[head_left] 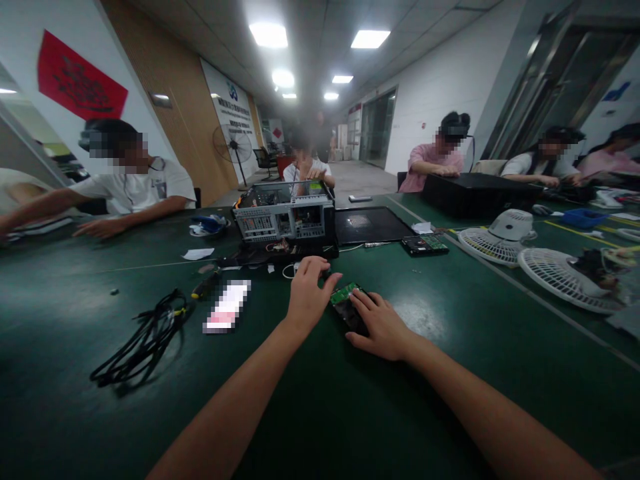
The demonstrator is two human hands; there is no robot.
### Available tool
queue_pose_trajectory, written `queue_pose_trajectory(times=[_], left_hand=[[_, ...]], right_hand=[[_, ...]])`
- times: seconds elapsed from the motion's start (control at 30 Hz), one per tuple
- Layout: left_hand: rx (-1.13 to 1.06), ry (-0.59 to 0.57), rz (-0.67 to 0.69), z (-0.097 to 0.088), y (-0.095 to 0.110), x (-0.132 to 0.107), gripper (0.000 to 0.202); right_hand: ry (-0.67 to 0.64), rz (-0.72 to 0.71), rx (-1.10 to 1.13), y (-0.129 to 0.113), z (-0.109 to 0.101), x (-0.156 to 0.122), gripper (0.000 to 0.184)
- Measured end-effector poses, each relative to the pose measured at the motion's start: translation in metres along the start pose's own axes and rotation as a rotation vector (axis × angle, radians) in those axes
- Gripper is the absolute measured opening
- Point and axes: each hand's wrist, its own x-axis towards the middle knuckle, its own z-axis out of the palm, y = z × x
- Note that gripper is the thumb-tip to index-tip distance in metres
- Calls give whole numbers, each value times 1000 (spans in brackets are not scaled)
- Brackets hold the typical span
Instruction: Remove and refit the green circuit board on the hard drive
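Observation:
A hard drive (346, 309) with a green circuit board lies on the green table in front of me. My right hand (384, 325) rests over its right side, fingertips on the board and thumb along the near edge, so part of the drive is hidden. Just beyond the drive's left corner, my left hand (309, 288) is raised with its fingers curled towards the thumb. Something small and dark shows between them, too small to name. Behind my hands stands an opened computer case (285, 223), its metal frame exposed.
A coiled black cable (145, 343), a screwdriver (203, 288) and a blurred-out phone (227, 307) lie left. Behind are a black panel (373, 224) and a second drive (425, 245). White fan parts (500, 237) and a black case (480, 193) stand right. Several people sit around.

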Motion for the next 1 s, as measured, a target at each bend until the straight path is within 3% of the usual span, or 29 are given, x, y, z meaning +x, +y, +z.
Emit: queue_pose_trajectory(times=[0.23, 0.43, 0.77, 1.0], left_hand=[[141, 6, 43, -2, -1, 0, 25], [85, -55, 86, -1, -2, 2, 34], [-1, 12, -25, -1, -1, 0, 18], [61, 27, -6, -3, 1, 2, 19]], right_hand=[[-6, 3, 4, 1, 0, 0, 89], [2, 4, 9, 1, 1, -1, 90], [-10, 1, 11, 1, 1, 0, 89], [4, -10, 9, 2, 3, 1, 89]])
